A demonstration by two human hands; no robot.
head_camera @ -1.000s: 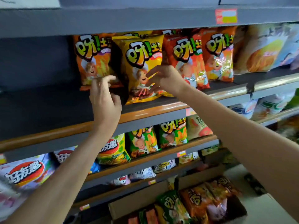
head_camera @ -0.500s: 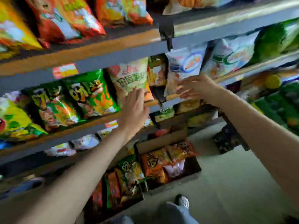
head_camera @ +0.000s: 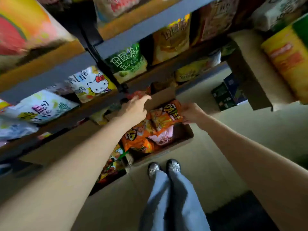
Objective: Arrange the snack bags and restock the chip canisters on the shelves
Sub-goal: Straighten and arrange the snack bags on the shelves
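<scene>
I look down at an open cardboard box (head_camera: 176, 145) on the floor, filled with orange snack bags (head_camera: 138, 140). The top orange bag (head_camera: 165, 117) lies tilted at the box's far end. My right hand (head_camera: 191, 114) grips that bag at its right edge. Just left of the bag, over the box's far left corner, my left hand (head_camera: 135, 109) hovers with fingers stretched forward and holds nothing. A yellow chip canister (head_camera: 288, 60) stands on a cardboard ledge at the upper right.
Shelves on the left and above hold a Hello Kitty bag (head_camera: 95, 84), a green potato chip bag (head_camera: 128, 62) and other snacks. A second box (head_camera: 113, 165) with green and red bags sits left of my shoes (head_camera: 164, 167). Dark cartons (head_camera: 226, 94) stand on the floor beyond.
My view has dropped from the upper shelves to the floor box. Both hands came down from the shelf bags; the right one now holds an orange bag in the box.
</scene>
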